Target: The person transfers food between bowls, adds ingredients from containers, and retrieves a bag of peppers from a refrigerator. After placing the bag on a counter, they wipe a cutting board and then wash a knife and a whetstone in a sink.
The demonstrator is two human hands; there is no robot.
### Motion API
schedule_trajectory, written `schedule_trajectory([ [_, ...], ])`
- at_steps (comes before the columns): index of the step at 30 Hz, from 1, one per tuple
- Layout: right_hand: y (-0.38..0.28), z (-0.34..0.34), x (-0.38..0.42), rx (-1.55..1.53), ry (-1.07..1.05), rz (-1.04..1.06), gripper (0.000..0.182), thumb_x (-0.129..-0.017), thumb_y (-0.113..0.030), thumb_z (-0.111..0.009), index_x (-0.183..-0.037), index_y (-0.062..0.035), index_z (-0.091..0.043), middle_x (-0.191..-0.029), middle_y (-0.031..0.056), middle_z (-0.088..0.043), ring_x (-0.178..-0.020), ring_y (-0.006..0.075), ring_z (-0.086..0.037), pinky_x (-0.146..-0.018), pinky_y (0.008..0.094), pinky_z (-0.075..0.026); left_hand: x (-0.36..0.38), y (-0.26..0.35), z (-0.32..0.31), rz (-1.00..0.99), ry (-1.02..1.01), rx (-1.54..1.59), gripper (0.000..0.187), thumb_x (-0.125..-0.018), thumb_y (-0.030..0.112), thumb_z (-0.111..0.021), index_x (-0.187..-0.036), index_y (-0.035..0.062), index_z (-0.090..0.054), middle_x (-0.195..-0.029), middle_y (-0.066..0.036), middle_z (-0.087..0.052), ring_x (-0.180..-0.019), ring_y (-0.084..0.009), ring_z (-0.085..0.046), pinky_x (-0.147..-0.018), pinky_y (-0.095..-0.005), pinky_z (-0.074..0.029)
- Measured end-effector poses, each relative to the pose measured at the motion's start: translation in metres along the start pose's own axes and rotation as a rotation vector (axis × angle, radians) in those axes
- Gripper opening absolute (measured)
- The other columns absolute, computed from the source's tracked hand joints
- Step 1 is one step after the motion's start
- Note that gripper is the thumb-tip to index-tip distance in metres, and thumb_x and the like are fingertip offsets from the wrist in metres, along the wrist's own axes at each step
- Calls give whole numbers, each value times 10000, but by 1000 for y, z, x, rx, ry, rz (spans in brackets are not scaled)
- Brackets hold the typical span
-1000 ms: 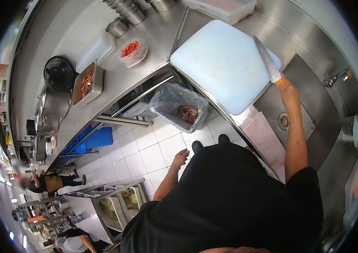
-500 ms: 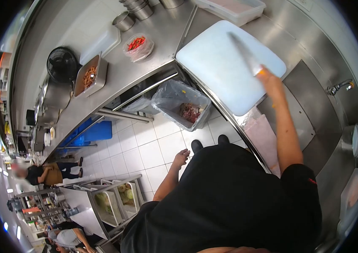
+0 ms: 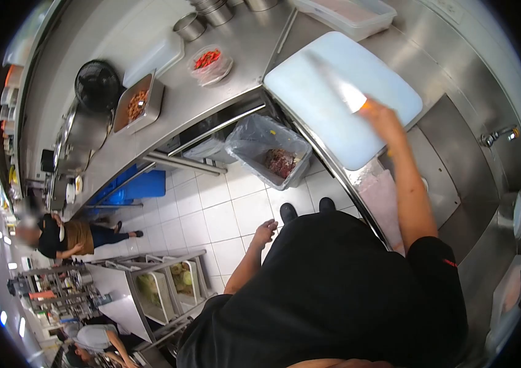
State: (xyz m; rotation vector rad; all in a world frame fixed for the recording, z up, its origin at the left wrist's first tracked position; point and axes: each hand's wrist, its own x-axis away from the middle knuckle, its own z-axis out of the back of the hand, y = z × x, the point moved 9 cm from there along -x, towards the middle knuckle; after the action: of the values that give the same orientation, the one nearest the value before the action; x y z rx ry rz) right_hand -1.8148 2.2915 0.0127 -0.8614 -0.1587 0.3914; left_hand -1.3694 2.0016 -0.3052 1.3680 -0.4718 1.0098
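The knife (image 3: 351, 95) is grasped by its orange handle (image 3: 366, 105) in the right hand (image 3: 385, 122), blade blurred over the cutting board (image 3: 334, 126); the left hand (image 3: 264, 233) is held low, relaxed, partly uncurled.

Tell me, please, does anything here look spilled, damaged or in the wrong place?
Nothing clearly stands out. The cutting board lies flat, the right hand grips the knife over it, and the dark reddish scraps are inside the lined bin. No spill shows on the visible floor tiles. The knife is too blurred to check.
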Motion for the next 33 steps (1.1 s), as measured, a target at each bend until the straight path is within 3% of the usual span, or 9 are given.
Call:
schedule_trajectory([
  [6, 52, 49, -28, 137, 252, -218, 528, -934, -343, -604, -1408, -131, -511, -1148, 218, -672, -1050, 352, -657, -893, 406, -508, -4, -23, 13, 6, 40, 2, 615, -909, 434, -667, -1397, 90, -523, -1015, -47, -646, -819, -164, -556, -643, -317, -485],
  [10, -16, -34, -9, 243, -32, -46, 493, -932, -372, -590, -1388, -192, -537, -1039, 220, -687, -953, 376, -667, -851, 453, -516, 1, -49, 4, 33, -80, -87, 644, -909, 424, -678, -1412, 64, -495, -1042, -46, -650, -822, -174, -559, -647, -355, -500],
  [13, -52, -74, 8, 134, -178, 112, 511, -890, -403, -655, -1356, -211, -577, -1122, 226, -665, -1004, 400, -641, -916, 432, -497, -44, -98, -1, -15, -148, 202, 642, -909, 421, -680, -1413, 70, -494, -1034, -34, -648, -816, -171, -561, -625, -360, -496],
  [15, -50, -61, 4, -11, -207, 111, 527, -888, -391, -662, -1367, -193, -567, -1170, 232, -652, -1023, 376, -651, -917, 404, -500, 6, -28, 4, -14, -44, 3, 628, -912, 431, -668, -1409, 84, -503, -1009, -20, -643, -795, -156, -556, -610, -333, -483],
  [19, 32, 23, -39, -46, 116, -68, 556, -905, -360, -641, -1399, -131, -529, -1160, 229, -668, -1018, 318, -669, -895, 349, -509, 7, -25, 11, -34, 67, 92, 627, -903, 449, -670, -1390, 84, -522, -921, -12, -613, -754, -120, -535, -573, -279, -443],
  [21, 43, 55, -33, 9, 107, -404, 550, -934, -360, -609, -1429, -145, -500, -1140, 192, -692, -928, 267, -679, -846, 349, -520, 16, -25, 11, -16, 91, 145, 635, -902, 449, -673, -1391, 74, -518, -903, -14, -602, -732, -110, -518, -569, -271, -433],
  [24, 53, 37, -50, 106, 207, -190, 554, -929, -379, -606, -1427, -161, -499, -1119, 202, -695, -956, 312, -688, -837, 377, -526, 22, -39, 7, 7, 61, 69, 632, -905, 445, -674, -1384, 60, -527, -1017, -51, -656, -792, -146, -582, -590, -287, -450],
  [28, -25, -48, -16, 181, -114, -11, 534, -923, -396, -607, -1410, -196, -516, -1095, 239, -672, -976, 390, -662, -859, 435, -514, 15, -72, 1, -27, -5, -8, 580, -929, 415, -657, -1367, 50, -552, -1245, -154, -656, -1010, -250, -653, -652, -340, -499],
  [33, -83, -114, 34, 27, -293, 226, 500, -903, -374, -636, -1360, -179, -571, -1140, 241, -656, -1036, 394, -642, -913, 438, -500, 22, -45, 7, -46, 66, -30, 580, -933, 408, -652, -1379, 56, -538, -1128, -130, -685, -869, -189, -630, -673, -330, -517],
])
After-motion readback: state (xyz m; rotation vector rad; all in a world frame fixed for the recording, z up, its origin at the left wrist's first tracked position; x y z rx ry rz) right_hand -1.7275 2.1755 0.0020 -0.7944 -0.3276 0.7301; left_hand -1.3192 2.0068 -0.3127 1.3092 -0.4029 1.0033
